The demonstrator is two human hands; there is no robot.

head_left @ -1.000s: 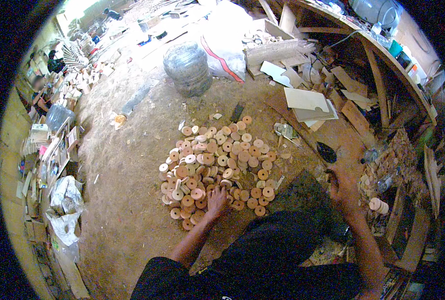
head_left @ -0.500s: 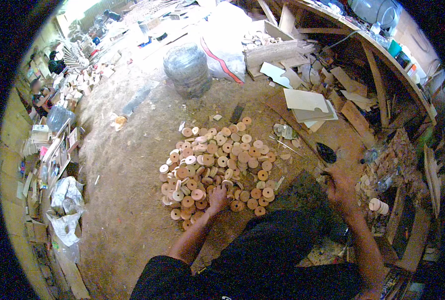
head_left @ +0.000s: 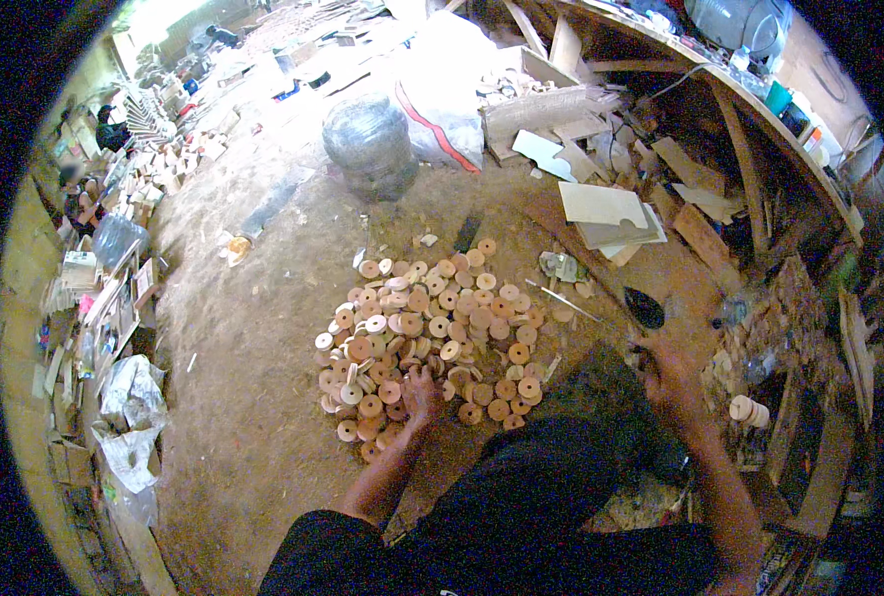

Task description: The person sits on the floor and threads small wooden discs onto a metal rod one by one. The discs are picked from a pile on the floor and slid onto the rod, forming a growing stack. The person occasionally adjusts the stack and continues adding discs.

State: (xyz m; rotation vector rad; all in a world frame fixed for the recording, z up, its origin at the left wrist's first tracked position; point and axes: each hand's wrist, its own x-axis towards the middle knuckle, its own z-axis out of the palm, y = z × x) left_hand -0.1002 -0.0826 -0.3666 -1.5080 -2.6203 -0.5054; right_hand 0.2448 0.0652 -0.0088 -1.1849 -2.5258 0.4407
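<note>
On floor — left hand [head_left: 420,385] fingers down among wooden discs [head_left: 432,333]; right hand [head_left: 672,370] grip unclear. Discs likely light, stiff — pinch by rim.

A heap of wooden discs [head_left: 432,333] lies on the dirt floor [head_left: 253,328] straight ahead of the person. The left hand [head_left: 420,389] rests on the heap's near edge. The right hand [head_left: 672,370] lies to the right of the heap, apart from it, just below a small dark tool [head_left: 644,307]. A short stack of discs [head_left: 746,409] sits right of that hand. Beyond the heap stands a wrapped round bundle [head_left: 369,144], with a sack [head_left: 442,84] just to its right. Flat boards [head_left: 606,214] lie behind and right of the heap.
</note>
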